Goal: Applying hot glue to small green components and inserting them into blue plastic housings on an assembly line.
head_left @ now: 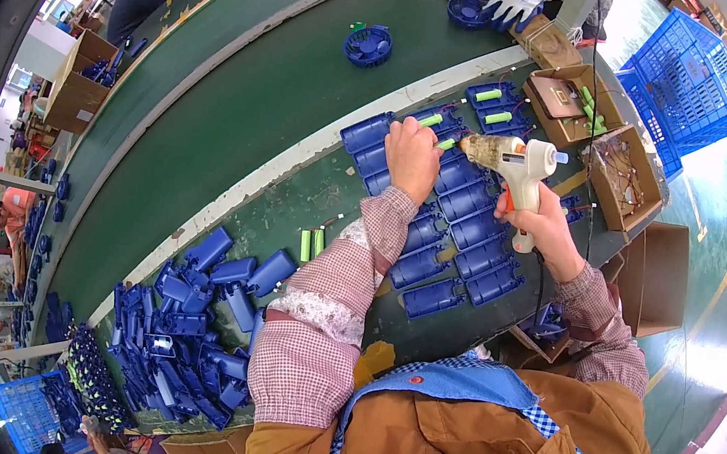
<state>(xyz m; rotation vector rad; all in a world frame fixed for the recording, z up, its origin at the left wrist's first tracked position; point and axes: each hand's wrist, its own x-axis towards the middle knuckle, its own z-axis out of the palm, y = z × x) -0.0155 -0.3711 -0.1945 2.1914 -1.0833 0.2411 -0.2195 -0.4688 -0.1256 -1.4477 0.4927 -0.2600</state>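
Observation:
My right hand grips a cream-coloured hot glue gun, its fingers around the handle. The dirty nozzle points left at a green battery cell. My left hand is closed on that cell at its fingertips, above the rows of blue plastic housings; the fingers hide part of the cell. The housings lie side by side on the green bench, hollow side up. Another green cell sits in a housing just beyond my left hand, and two more lie in housings farther right, with thin wires.
A heap of blue plastic parts lies at left, with loose green cells nearby. Cardboard boxes with cells and wires stand right. A round blue part lies on the conveyor belt. Another person's gloved hand is at the far side.

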